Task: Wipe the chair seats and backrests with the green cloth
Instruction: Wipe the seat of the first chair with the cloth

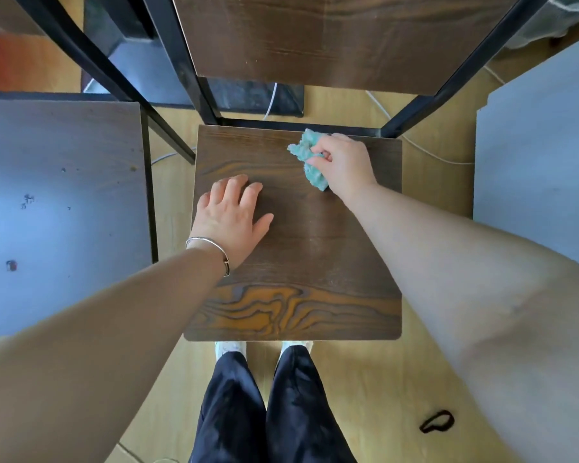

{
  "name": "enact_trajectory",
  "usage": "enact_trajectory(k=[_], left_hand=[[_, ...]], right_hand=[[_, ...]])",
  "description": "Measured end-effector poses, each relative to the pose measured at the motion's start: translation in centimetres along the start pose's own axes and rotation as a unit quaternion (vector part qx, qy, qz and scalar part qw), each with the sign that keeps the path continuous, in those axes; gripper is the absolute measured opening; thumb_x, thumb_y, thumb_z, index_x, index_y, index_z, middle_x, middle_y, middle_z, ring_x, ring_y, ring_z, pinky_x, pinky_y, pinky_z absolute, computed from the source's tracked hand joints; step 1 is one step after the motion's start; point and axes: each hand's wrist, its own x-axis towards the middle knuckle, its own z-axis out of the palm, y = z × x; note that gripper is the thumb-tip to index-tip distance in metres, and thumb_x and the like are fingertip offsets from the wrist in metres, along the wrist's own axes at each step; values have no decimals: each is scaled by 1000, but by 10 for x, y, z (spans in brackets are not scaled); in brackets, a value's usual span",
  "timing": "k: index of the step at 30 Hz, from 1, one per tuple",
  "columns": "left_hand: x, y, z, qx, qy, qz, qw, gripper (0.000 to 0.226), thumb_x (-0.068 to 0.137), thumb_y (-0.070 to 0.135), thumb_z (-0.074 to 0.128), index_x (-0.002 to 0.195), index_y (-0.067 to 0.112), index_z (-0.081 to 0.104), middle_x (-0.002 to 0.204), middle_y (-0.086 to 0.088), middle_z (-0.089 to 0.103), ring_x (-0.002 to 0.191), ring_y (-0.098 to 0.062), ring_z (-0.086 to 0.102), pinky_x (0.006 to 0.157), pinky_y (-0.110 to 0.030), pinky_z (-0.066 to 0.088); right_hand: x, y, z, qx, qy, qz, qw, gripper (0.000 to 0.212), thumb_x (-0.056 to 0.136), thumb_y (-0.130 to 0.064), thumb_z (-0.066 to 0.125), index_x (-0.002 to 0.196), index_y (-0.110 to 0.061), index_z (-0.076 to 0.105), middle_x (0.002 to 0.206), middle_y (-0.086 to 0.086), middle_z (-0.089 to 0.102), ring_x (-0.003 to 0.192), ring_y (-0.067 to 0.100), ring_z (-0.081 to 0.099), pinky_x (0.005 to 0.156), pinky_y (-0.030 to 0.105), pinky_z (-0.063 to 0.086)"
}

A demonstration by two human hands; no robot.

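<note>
While the green cloth (pixel 310 158) was bunched in the closed right hand (pixel 345 162) at the seat (pixel 315 245) back edge, the open left hand (pixel 229 217) was laid flat, so long, firm strokes toward the front were needed.

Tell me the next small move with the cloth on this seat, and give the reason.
Probably drag the green cloth toward the front edge of the chair seat. The right hand holds it bunched at the far right corner, near the backrest, and the near part lies uncovered. The left hand rests flat on the left side, so sweep the right strip first.
</note>
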Motion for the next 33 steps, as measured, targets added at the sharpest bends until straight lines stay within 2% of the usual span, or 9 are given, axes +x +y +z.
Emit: enact_trajectory(k=[3, 6, 9, 11, 14, 20, 23, 28, 33], left_hand=[[-7, 5, 2, 3, -2, 13, 1000, 59, 94, 53, 43, 142, 20, 38, 147, -7, 36, 130, -34, 33, 104, -48, 33], [-19, 9, 6, 5, -9, 19, 1000, 59, 94, 53, 44, 142, 20, 38, 146, -7, 36, 130, -34, 34, 103, -47, 33], [-37, 15, 14, 8, -17, 26, 999, 59, 94, 53, 43, 142, 19, 38, 145, -8, 36, 127, -35, 35, 102, -48, 33], [-52, 19, 19, 12, -28, 33, 999, 59, 95, 53, 41, 143, 19, 36, 145, -8, 36, 127, -35, 35, 102, -48, 33], [-75, 24, 28, 14, -45, 35, 998, 57, 96, 52, 39, 143, 20, 35, 146, -7, 35, 128, -34, 34, 104, -48, 32], [-123, 28, 49, 27, -75, 51, 995, 55, 97, 50, 38, 143, 21, 35, 148, -7, 34, 129, -33, 35, 105, -48, 34], [-138, 28, 55, 37, -88, 55, 994, 55, 97, 51, 37, 144, 21, 34, 149, -7, 33, 130, -33, 34, 106, -48, 33], [-151, 28, 57, 41, -89, 59, 993, 56, 97, 51, 38, 144, 21, 34, 149, -7, 33, 130, -34, 33, 106, -49, 33], [-154, 31, 50, 35, -81, 65, 994, 55, 97, 50, 40, 142, 20, 35, 148, -8, 34, 129, -34, 34, 105, -50, 34]], right_hand=[[-27, 4, 7, -22, -22, -35, 999, 12, 91, -23, 67, 96, -13, 70, 97, -6, 55, 86, 12, 55, 77, 25, 48], [-56, 11, 16, -24, -32, -52, 998, 11, 90, -22, 68, 94, -12, 71, 100, 0, 62, 87, 18, 59, 78, 32, 51], [-90, 19, 27, 7, -36, -63, 997, 12, 85, -18, 71, 92, -8, 71, 92, -1, 59, 77, 19, 55, 73, 38, 49], [-116, 21, 33, 23, -38, -68, 997, 12, 83, -16, 72, 90, -7, 71, 87, -1, 57, 72, 18, 50, 68, 37, 47], [-155, 25, 42, 27, -49, -74, 996, 14, 80, -15, 73, 89, -6, 72, 90, 8, 63, 71, 23, 55, 65, 33, 45], [-224, 33, 57, 2, -102, -79, 992, 11, 85, -15, 71, 93, -7, 72, 97, 7, 66, 86, 27, 62, 72, 29, 47], [-248, 37, 63, -8, -117, -76, 990, 10, 86, -14, 71, 94, -7, 72, 99, 6, 66, 90, 26, 63, 75, 23, 40], [-274, 39, 70, -11, -126, -74, 989, 10, 85, -11, 70, 94, -7, 73, 99, 6, 67, 89, 27, 62, 76, 25, 42], [-282, 34, 67, 15, -124, -64, 990, 11, 83, -11, 71, 92, -5, 74, 97, 7, 67, 85, 27, 63, 74, 35, 52]])
